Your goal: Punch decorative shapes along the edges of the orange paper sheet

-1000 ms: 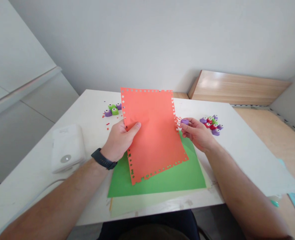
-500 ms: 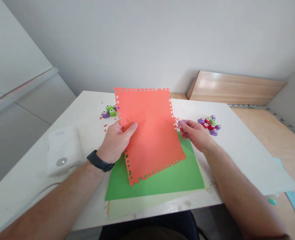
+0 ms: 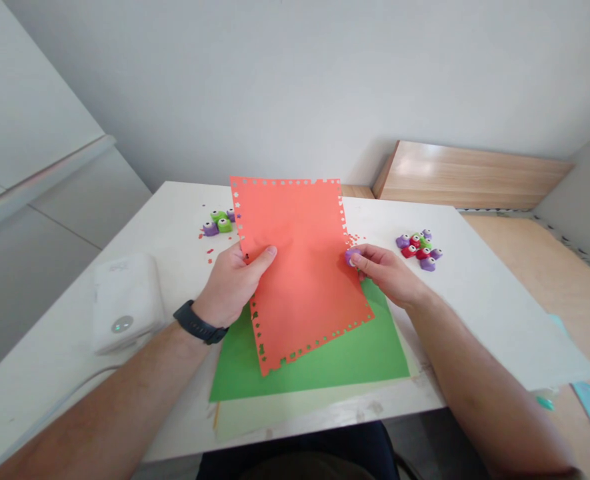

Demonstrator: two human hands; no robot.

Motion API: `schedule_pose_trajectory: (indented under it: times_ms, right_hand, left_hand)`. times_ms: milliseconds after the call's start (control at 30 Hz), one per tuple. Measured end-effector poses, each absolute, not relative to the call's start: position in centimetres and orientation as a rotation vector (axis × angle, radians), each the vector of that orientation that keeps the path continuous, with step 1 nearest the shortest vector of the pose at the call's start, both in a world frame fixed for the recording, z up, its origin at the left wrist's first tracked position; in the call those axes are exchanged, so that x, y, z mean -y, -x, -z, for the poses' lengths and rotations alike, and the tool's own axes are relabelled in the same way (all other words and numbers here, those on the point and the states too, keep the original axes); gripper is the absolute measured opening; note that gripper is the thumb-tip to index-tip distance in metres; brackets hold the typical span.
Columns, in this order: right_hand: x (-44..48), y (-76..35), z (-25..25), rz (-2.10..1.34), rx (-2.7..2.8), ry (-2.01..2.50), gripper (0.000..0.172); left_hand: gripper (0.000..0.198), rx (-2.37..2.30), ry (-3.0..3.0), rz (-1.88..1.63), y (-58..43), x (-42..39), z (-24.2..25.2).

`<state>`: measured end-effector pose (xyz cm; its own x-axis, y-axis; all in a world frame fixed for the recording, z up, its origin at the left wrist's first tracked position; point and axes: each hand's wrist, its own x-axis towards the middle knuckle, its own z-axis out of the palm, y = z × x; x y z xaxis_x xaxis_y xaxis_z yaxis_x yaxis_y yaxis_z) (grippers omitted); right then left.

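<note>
At the orange sheet (image 3: 299,280) edge now, purple craft punch (image 3: 352,257) in right hand (image 3: 387,273)

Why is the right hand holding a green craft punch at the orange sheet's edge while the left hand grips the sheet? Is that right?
The craft punch in the right hand is purple, not green, as the head view shows. The rest stands: it is at the edge of the orange sheet, which the left hand grips.

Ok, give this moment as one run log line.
left hand: orange paper sheet | right hand: purple craft punch on its edge
</note>
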<state>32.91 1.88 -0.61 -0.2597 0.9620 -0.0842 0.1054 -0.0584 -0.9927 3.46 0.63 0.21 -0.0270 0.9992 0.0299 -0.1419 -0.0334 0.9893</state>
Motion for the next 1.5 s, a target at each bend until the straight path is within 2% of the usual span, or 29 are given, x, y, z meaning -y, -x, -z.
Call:
schedule_pose_trajectory:
  times_ms: [400,567,767,1000,1500]
  right_hand:
    - [-2.2,-32.4,1.0,-1.243,1.365,1.159,0.035]
    - [-2.1,-32.6,0.7,-1.217,1.45,1.12,0.036]
    - [-1.7,-32.4,0.1,-1.203,1.471,1.125,0.035]
    - [-2.2,-32.8,0.2,-1.141,1.302,1.186,0.035]
    - [-2.1,-32.7,0.0,-1.346,1.151,1.113,0.036]
  left_hand:
    - [0.05,-1.047,-0.952,-1.066,-2.8,-0.5,-0.2]
    - [0.044,-1.082,-0.954,-0.975,-2.5,-0.7,0.1]
    - [0.047,-1.13,-1.074,-1.027,-2.9,-0.6,0.6]
    - [0.048,-1.214,-1.186,-1.27,-3.4,-0.7,0.3]
    - [0.05,-1.205,-1.179,-1.318,-3.5,-0.7,-0.1]
